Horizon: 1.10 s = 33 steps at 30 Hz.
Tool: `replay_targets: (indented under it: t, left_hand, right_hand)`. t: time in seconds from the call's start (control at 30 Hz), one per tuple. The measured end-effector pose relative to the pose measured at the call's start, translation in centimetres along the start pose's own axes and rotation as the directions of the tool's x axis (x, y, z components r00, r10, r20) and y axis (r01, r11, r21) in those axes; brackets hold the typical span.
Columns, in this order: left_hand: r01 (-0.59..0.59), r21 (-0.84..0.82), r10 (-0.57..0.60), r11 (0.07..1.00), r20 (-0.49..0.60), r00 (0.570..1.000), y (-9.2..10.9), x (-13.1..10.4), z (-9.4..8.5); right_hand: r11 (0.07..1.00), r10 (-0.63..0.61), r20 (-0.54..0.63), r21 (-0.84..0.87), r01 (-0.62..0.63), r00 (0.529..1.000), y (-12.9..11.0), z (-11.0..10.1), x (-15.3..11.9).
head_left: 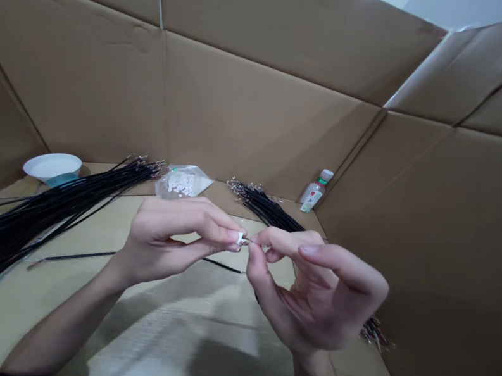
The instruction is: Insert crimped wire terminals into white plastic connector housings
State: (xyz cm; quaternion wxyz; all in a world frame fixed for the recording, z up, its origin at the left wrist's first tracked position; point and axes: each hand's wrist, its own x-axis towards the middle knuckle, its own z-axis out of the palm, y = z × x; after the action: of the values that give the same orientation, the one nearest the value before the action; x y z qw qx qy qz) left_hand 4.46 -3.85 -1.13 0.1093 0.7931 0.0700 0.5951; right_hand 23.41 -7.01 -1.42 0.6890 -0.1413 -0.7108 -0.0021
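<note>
My left hand [175, 236] pinches a small white connector [239, 239] between thumb and index finger, near the middle of the view. Thin wire ends [246, 242] run from the connector to the fingertips of my right hand [316, 282], whose thumb and index finger are pinched on them. The other fingers of my right hand are partly curled. Behind and below the hands, a single black cable [80, 256] lies on the table, partly hidden by my left wrist.
A large bundle of black cables [70, 203] lies at the left, beside a white bowl [52, 166]. A plastic bag of white connectors [183, 183], a second cable bundle [276, 208] and a bottle [316, 191] stand or lie along the back. Cardboard walls [262, 119] surround the table.
</note>
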Motion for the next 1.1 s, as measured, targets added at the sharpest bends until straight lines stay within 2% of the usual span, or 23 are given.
replay_targets:
  t: [0.17,0.27,0.37,0.63,0.8,0.9,1.1]
  left_hand:
    - [-0.014,-0.005,0.014,1.000,-0.011,1.000,0.2,0.1,0.1]
    - [-0.023,-0.003,0.023,1.000,-0.002,1.000,0.2,0.1,0.0]
    - [-0.028,-0.007,0.028,1.000,0.008,1.000,0.2,0.2,-0.1]
    - [-0.030,0.040,0.028,0.999,0.045,0.999,0.8,0.3,-0.1]
    - [-0.048,0.097,0.039,0.994,0.087,0.995,1.3,0.2,-0.1]
    - [-0.039,0.126,0.031,0.991,0.063,0.998,1.4,0.0,0.2]
    - [-0.008,0.120,0.010,0.993,-0.013,1.000,1.3,0.0,0.9]
  right_hand:
    - [0.999,-0.009,-0.053,0.042,0.011,0.999,0.2,0.4,-0.3]
    - [0.999,-0.017,-0.035,0.028,0.018,0.999,0.0,0.4,-0.2]
    - [0.999,-0.036,0.010,-0.015,0.036,0.999,-0.2,0.3,-0.3]
    - [0.988,0.064,0.035,-0.145,-0.058,0.997,-0.4,0.4,-1.5]
    - [0.974,-0.008,0.051,-0.224,0.019,0.999,-0.4,0.3,-1.2]
    - [0.972,-0.022,0.056,-0.231,0.034,0.998,-0.3,0.3,-1.0]
    - [0.986,-0.017,-0.027,-0.165,0.012,1.000,0.2,0.8,-1.1]
